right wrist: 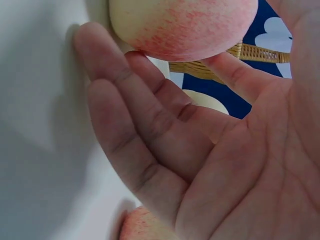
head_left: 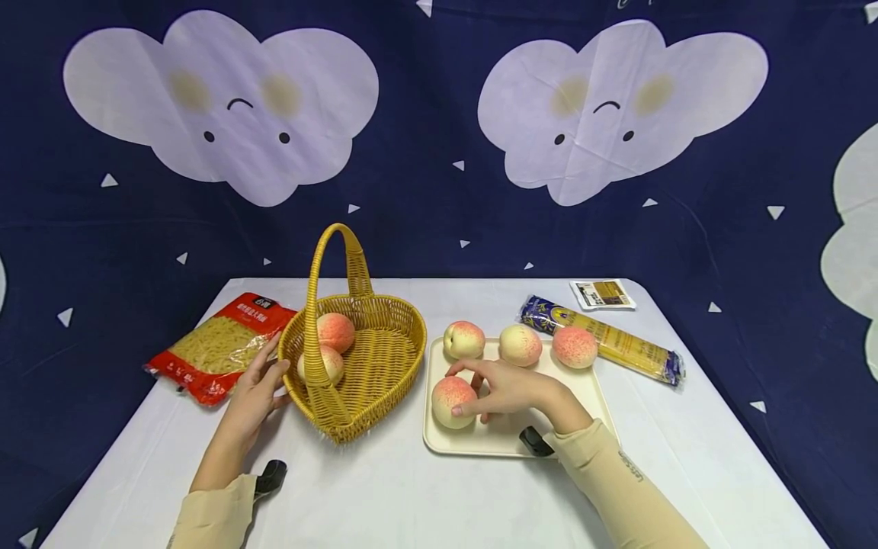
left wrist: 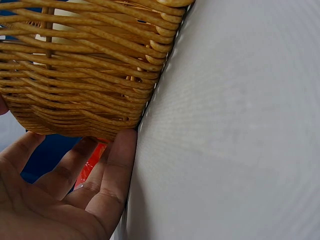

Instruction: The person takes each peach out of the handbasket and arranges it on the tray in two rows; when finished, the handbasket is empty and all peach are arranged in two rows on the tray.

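A heart-shaped wicker basket (head_left: 380,354) with a tall arched handle holds two peaches, one a red peach (head_left: 335,332). My left hand (head_left: 255,393) rests on the basket's left side, fingers extended against the weave; in the left wrist view the fingertips touch its lower wall. On a cream tray (head_left: 504,444) to the right, my right hand (head_left: 507,389) holds a pink-and-cream peach (head_left: 453,400) between thumb and fingers. The right wrist view shows fingertips at that peach (right wrist: 185,25), the other fingers bent beneath. Along the tray's back lie a yellow-red peach (head_left: 464,340), a pale peach (head_left: 520,345) and a pink peach (head_left: 575,348).
Left of the basket lies a red bag of pasta (head_left: 222,343), close by my left hand. A long pack of spaghetti (head_left: 607,339) lies behind the tray, with a small white packet (head_left: 604,294) beyond. A dark blue cloth (head_left: 425,229) with clouds hangs behind the white table (head_left: 357,496).
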`<state>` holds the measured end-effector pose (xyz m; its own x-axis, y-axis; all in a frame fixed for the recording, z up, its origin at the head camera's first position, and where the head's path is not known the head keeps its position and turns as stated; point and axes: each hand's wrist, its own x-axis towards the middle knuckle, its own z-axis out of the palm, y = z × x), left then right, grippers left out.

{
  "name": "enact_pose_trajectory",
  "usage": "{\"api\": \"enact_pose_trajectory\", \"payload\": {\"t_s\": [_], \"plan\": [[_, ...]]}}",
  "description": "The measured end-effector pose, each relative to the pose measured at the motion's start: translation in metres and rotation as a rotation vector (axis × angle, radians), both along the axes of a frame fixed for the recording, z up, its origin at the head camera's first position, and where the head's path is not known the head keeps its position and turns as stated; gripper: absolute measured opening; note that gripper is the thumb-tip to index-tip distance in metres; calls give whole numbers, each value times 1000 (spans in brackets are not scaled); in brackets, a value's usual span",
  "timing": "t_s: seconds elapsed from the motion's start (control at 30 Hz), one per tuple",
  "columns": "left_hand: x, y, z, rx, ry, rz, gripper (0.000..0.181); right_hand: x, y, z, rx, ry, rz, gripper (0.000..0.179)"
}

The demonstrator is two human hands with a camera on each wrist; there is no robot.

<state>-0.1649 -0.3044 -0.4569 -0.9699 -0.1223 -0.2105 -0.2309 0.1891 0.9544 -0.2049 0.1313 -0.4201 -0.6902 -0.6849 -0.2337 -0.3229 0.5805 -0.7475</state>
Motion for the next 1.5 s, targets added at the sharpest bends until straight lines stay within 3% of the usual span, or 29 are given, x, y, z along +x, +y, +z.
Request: {"api": "enact_pose_trajectory", "payload": {"t_s": [0.27,0.5,0.7,1.03,1.23,1.5], "plan": [[0,1,1,-11,4,-9,67,-12,-1,16,3,129,47,68],[1,0,1,-21,9,-10,66,-24,-11,42,-18,218,35,62],[1,-2,0,-18,-5,-4,67,-35,-34,58,-39,194,15,65],[1,-2,-2,-14,-11,2,67,-70,-79,66,-73,249,80,61],[2,-2,-2,-17,10,-7,67,-81,-106,69,-28,269,96,68],[1,-1,-1,9,-1,-13,67,-90,-136,65,42,221,105,72]]}}
